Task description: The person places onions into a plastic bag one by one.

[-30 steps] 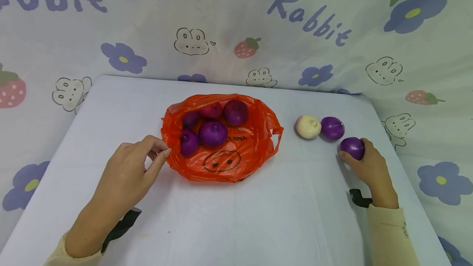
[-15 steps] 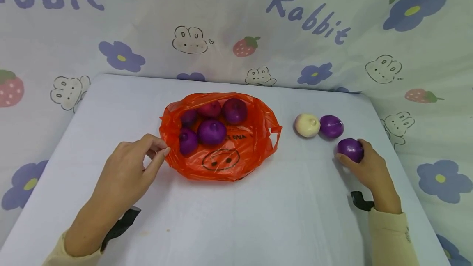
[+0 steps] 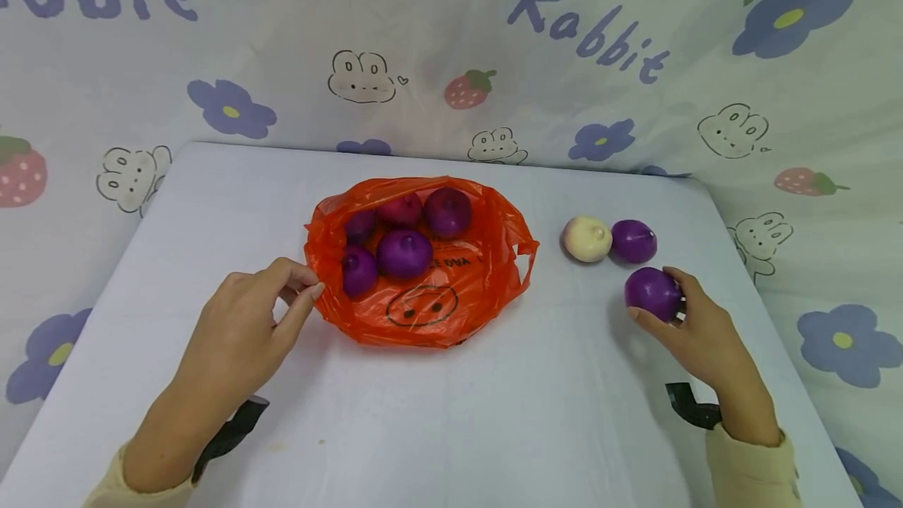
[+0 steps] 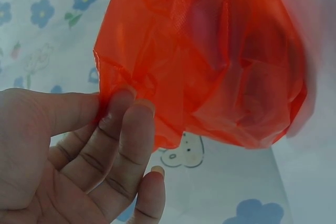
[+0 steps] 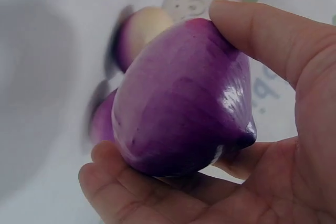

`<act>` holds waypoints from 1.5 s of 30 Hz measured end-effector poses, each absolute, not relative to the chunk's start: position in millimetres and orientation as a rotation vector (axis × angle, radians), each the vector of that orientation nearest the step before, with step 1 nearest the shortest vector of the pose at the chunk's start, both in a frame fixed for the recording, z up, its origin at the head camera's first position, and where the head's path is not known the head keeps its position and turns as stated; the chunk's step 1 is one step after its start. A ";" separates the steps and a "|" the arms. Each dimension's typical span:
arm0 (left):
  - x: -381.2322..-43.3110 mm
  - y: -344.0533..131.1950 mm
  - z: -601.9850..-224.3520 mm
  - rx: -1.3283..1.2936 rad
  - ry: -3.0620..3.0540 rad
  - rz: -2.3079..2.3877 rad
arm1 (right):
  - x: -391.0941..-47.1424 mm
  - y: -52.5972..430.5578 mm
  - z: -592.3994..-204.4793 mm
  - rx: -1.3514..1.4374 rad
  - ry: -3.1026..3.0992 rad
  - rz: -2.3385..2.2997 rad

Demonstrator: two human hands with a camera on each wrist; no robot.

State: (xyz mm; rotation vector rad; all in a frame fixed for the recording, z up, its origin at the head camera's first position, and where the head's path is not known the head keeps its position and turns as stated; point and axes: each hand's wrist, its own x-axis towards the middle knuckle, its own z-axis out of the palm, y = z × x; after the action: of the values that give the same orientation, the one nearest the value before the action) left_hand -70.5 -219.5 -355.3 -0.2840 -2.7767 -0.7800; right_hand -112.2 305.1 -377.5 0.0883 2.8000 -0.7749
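My left hand (image 3: 243,332) pinches the left rim of a red plastic bag (image 3: 437,332) between thumb and fingertips, seen close up in the left wrist view. The bag lies with its mouth open and holds several purple onions (image 3: 405,254). At the right, my right hand (image 3: 712,339) grips another purple onion (image 5: 178,103), thumb on one side and fingers on the other; a shadow lies on the table beneath it. Behind that hand sit a pale onion (image 3: 587,239) and one more purple onion (image 3: 633,241), side by side.
A white table (image 3: 494,422) carries everything. Behind it hangs a cloth (image 3: 423,14) printed with rabbits, flowers and strawberries. Black straps (image 3: 229,433) show at both wrists. The bag's torn-looking handle hole (image 3: 524,265) faces right.
My right hand has moved left and a little toward me, carrying the gripped onion away from the other two. The left hand keeps its pinch on the bag.
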 end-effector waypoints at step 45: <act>-70.9 -218.4 -356.0 -0.323 -2.747 -0.777 | -101.1 195.2 -311.2 -0.594 2.880 -0.688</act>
State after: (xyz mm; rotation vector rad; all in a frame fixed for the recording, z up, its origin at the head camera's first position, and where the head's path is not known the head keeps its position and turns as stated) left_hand -70.9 -218.4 -356.0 -0.3234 -2.7471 -0.7765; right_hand -101.1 195.2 -311.2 -0.5936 2.8796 -0.6882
